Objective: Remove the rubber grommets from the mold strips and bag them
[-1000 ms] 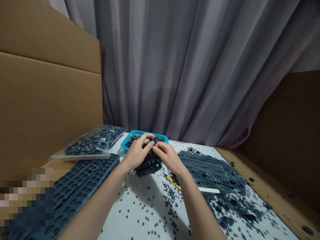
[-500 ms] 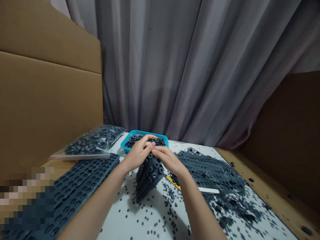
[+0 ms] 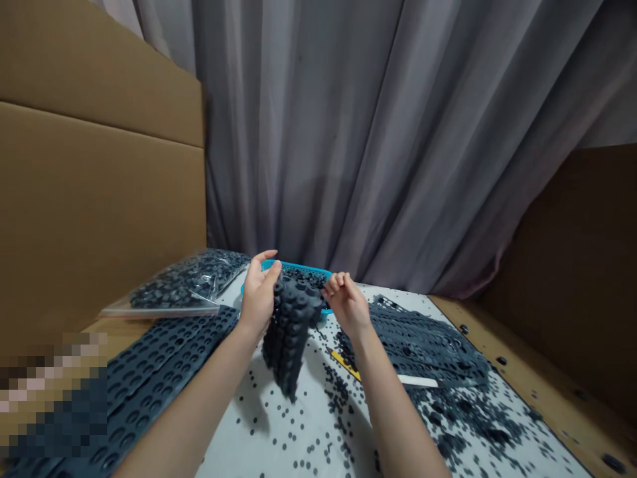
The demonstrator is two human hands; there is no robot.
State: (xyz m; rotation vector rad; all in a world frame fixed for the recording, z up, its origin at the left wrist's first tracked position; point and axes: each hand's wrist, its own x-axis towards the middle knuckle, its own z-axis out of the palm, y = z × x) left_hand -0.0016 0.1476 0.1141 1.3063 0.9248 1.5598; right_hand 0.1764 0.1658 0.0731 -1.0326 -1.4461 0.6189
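Observation:
My left hand (image 3: 259,295) grips one side of a folded dark rubber sheet (image 3: 291,332) covered in ring-shaped knobs. The sheet hangs above the white tabletop, in front of the blue basket. Apart from it, to its right, my right hand (image 3: 350,305) has its fingers curled together near the basket's right end; whether anything small is inside them cannot be seen. Behind both hands, the blue basket (image 3: 298,267) contains many small dark rubber pieces. A thin tool with a yellow part (image 3: 344,364) lies under my right forearm, close to a white stick-like piece (image 3: 417,380).
Dimpled dark sheets (image 3: 164,372) lie at left, below a clear zip bag (image 3: 184,285) full of small dark pieces. Punched sheets (image 3: 418,338) are piled at right. Small black discs litter the white tabletop (image 3: 279,458). Cardboard walls (image 3: 99,212) and a grey curtain (image 3: 318,133) enclose the space.
My hands, together over the sheet's top before, have separated. The left has moved left with the sheet, which has turned; the right has moved right, away from it, its fingers now curled.

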